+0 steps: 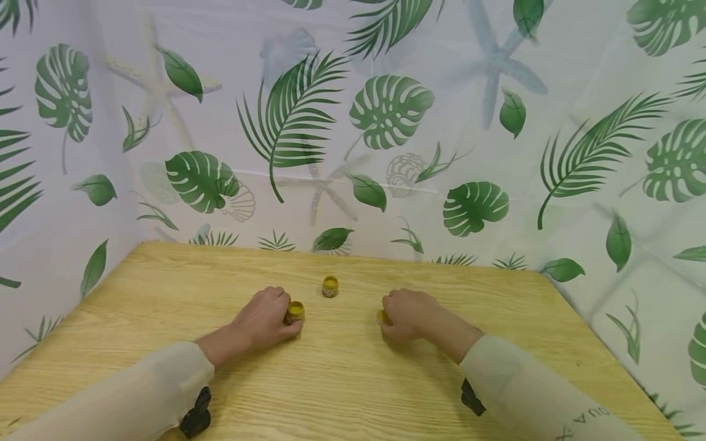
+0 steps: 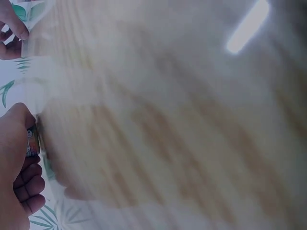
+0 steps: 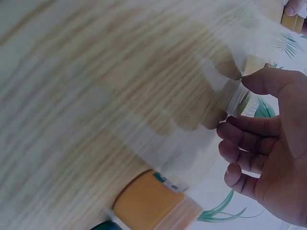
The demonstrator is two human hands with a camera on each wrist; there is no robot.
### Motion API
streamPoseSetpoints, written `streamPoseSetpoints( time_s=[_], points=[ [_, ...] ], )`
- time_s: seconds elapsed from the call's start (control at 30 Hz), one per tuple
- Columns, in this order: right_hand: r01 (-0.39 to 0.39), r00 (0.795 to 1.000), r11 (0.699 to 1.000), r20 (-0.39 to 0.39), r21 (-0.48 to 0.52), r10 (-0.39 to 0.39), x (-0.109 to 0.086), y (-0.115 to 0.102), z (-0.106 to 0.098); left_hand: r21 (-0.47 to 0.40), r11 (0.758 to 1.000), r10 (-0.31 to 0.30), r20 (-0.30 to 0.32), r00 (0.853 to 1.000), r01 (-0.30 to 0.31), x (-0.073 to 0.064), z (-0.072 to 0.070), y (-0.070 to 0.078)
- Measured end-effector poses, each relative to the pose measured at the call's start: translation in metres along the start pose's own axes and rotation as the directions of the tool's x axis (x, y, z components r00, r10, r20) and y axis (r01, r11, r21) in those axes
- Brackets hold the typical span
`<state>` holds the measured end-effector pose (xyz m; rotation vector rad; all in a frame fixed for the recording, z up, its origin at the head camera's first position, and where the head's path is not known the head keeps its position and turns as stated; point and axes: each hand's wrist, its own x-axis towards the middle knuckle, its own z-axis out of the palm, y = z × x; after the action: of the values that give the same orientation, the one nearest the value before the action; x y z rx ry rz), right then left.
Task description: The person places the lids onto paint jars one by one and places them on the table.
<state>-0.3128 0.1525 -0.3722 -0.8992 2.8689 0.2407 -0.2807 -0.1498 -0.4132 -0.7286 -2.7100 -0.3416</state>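
**Apparently partway, nothing let go yet**

At ten o'clock on the bench (image 1: 331, 383), the left hand (image 1: 265, 321) grips a small yellow jar (image 1: 296, 311), seemingly uncapped. At two o'clock, the right hand (image 1: 407, 317) pinches a small round piece (image 1: 383, 316), possibly a lid. A second jar (image 1: 330, 286) stands free at twelve. Opening looks done on both; releasing the held things remains.

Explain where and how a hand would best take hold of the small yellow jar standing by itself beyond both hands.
Pinch the small yellow jar across its round side wall, below the rim. Come probably from the right: the jar stands upright and untouched, while the left hand and its held jar are close on the left.
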Motion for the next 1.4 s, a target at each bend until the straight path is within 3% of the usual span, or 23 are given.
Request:
streamPoseSetpoints(
  time_s=[0.27, 0.43, 0.6, 0.73, 0.93, 1.03, 1.13, 1.4],
  points=[
    [0.014, 0.999, 0.999, -0.039, 0.033, -0.012, -0.001, 0.005, 0.0, 0.002, 1.0, 0.013, -0.01, 1.0, -0.013, 0.005, -0.005, 0.006],
    [0.067, 0.992, 0.996, -0.111, 0.064, -0.059, -0.007, 0.007, -0.013, 0.0, 0.995, 0.101, -0.086, 0.991, -0.101, 0.006, -0.01, 0.017],
    [0.135, 0.978, 0.989, -0.17, 0.053, -0.124, -0.018, 0.003, -0.026, 0.004, 0.978, 0.208, -0.164, 0.964, -0.211, 0.006, -0.009, 0.032],
    [0.21, 0.95, 0.978, -0.24, 0.008, -0.202, -0.026, -0.003, -0.032, 0.001, 0.963, 0.266, -0.183, 0.946, -0.27, 0.007, -0.008, 0.046],
    [0.324, 0.87, 0.943, -0.367, -0.074, -0.328, -0.035, -0.018, -0.036, -0.008, 0.954, 0.294, -0.168, 0.941, -0.299, 0.006, -0.012, 0.066],
    [0.354, 0.841, 0.929, -0.397, -0.109, -0.367, -0.038, -0.026, -0.039, 0.003, 0.95, 0.309, -0.167, 0.936, -0.313, 0.006, -0.013, 0.072],
    [0.376, 0.825, 0.918, -0.406, -0.125, -0.393, -0.041, -0.032, -0.04, 0.009, 0.943, 0.329, -0.178, 0.927, -0.333, 0.006, -0.013, 0.077],
    [0.418, 0.808, 0.899, -0.398, -0.133, -0.435, -0.043, -0.044, -0.041, 0.009, 0.925, 0.375, -0.188, 0.908, -0.38, 0.004, -0.012, 0.087]
  ],
)
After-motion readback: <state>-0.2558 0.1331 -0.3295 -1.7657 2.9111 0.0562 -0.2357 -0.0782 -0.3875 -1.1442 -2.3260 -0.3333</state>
